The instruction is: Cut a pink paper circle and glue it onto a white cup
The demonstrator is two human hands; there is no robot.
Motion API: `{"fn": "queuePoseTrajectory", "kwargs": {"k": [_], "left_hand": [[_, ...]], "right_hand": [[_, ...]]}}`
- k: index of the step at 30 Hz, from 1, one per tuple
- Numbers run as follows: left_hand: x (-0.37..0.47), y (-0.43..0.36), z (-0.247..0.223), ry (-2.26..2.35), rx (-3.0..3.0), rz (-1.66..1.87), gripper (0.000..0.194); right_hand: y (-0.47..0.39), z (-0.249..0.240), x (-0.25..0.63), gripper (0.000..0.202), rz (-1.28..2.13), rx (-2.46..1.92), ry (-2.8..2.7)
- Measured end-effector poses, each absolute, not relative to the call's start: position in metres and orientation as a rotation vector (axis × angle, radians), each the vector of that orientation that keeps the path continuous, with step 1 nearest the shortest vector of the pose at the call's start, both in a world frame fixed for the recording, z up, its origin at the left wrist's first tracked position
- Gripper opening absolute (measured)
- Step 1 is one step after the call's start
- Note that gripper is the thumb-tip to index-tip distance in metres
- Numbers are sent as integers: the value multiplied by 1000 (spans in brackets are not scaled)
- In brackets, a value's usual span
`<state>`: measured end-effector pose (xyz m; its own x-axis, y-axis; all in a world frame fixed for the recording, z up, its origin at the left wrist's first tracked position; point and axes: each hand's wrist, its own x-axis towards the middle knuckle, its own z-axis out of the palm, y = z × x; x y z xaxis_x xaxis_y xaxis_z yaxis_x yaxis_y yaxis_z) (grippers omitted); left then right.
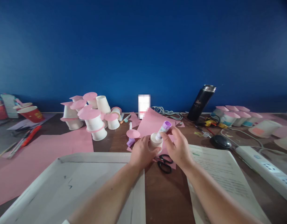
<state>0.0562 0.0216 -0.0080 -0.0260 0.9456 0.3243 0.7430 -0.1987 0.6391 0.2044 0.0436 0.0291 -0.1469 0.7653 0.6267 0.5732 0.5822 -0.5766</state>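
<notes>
The right hand (178, 144) pinches a glue stick (163, 130), its lower end against the paper cup (155, 144); the left hand (141, 152) grips that cup's side, seemingly to steady it. Scissors (165, 164) lie just below on the counter (168, 196); pink-topped cups (93, 115) stand leftward, perhaps leaving working room.

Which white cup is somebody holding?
The white cup in the left hand, by the purple-ended stick; no hand touches the other cups.
</notes>
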Motion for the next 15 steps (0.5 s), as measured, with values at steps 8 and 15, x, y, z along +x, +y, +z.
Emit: {"fn": "queuePoseTrajectory", "kwargs": {"k": [8,15], "left_hand": [[56,23,-11,1774,1987,1059,36],[56,22,-9,1805,1980,1042,41]], "right_hand": [[44,25,196,22,198,-1054,-1876],[51,23,201,27,575,-1076,-1420]]}}
